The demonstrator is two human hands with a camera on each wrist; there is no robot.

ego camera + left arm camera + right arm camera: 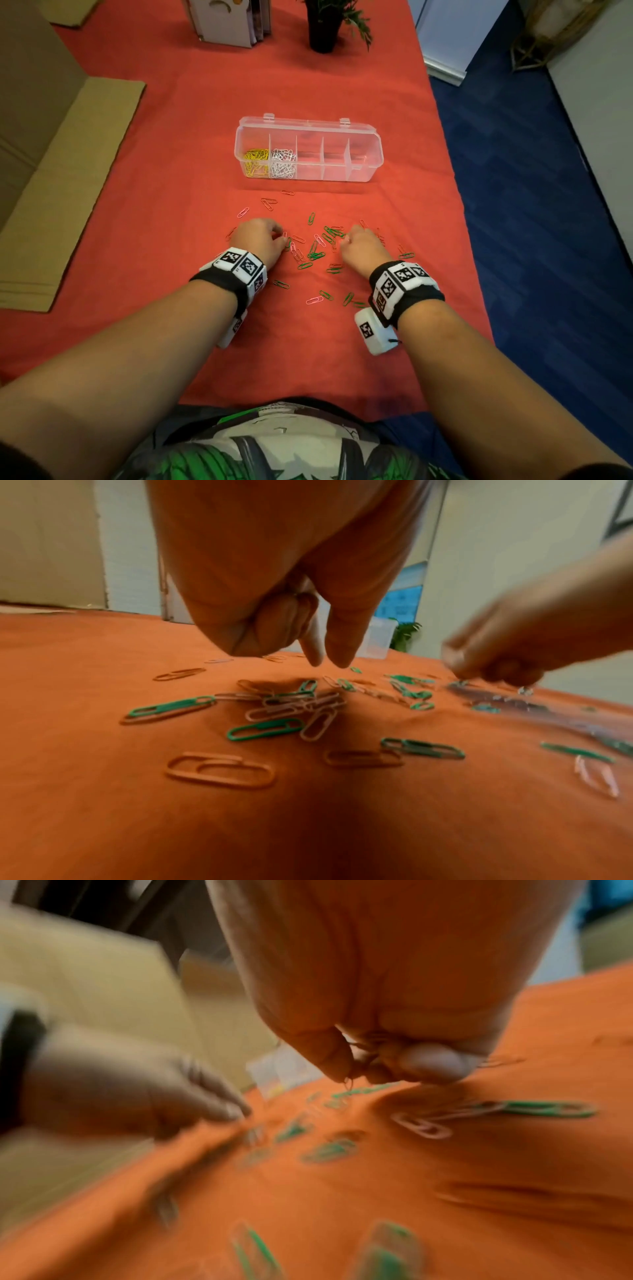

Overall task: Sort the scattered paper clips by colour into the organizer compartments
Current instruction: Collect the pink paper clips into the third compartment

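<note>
Loose green and pink clips (317, 255), light, thin, slippery wire lying just before the organizer (308, 150), need fingertip pinching: right hand (363, 248) clutches several, left hand (262, 240) holds unclear.

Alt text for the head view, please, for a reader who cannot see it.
Both hands, left hand and right hand, work among green, pink and red paper clips scattered on a red tablecloth. Beyond them an open clear organizer holds yellow clips and white clips in its two leftmost compartments.

Red tablecloth (205, 113), blue carpet (513, 192), cardboard (68, 192), potted plant (323, 25)
</note>
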